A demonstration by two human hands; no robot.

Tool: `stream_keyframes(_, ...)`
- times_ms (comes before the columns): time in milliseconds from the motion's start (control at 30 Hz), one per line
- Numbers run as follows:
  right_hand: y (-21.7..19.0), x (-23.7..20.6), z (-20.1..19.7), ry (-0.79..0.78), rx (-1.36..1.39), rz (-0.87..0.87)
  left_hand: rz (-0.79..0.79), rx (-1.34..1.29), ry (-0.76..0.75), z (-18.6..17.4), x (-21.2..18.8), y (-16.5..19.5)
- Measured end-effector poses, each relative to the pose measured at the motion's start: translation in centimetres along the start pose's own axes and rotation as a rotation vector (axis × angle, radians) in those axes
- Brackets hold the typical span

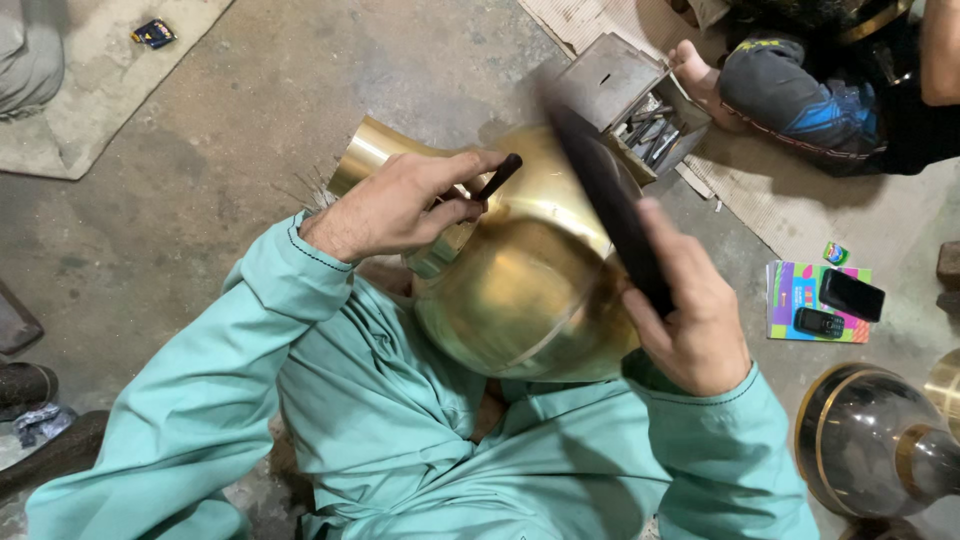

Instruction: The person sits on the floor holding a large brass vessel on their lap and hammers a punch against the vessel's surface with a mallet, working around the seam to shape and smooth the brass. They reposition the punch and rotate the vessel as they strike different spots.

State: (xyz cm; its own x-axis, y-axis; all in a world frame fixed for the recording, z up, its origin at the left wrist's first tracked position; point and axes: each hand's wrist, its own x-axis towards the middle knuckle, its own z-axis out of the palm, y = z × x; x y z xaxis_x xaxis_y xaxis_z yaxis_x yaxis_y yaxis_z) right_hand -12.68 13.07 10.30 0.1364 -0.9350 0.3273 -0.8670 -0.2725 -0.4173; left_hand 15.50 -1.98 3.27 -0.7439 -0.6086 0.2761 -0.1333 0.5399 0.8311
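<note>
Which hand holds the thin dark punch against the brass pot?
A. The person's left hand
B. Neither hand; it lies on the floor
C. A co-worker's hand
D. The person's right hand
A: the left hand pinches the thin dark punch against the brass pot, while the right hand grips a dark mallet.

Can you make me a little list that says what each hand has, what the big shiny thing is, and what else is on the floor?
left hand: holds a thin dark punch against the pot
right hand: grips a dark mallet, blurred
pot: big round brass pot, lying in the person's lap, neck pointing away
tool box: grey, open, metal tools inside, beyond the pot
phones: two, on a colourful booklet, at the right
second pot: darker, lower right
another person: sitting at the top right
</note>
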Motion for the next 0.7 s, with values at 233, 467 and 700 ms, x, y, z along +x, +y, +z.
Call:
stream_keyframes(233,-0.5,0.9,-0.6,-0.11,-0.008,0.037,-0.078,0.015,-0.007,-0.1,-0.3,0.2)
stream_keyframes(467,-0.6,1.0,-0.4,-0.034,0.156,-0.049,-0.046,-0.012,0.038,0.1,-0.7,0.3)
stream_keyframes(700,-0.5,1.3,-0.5,0.006,0.014,-0.02,-0.065,-0.025,0.088,0.6,-1.2,0.1)
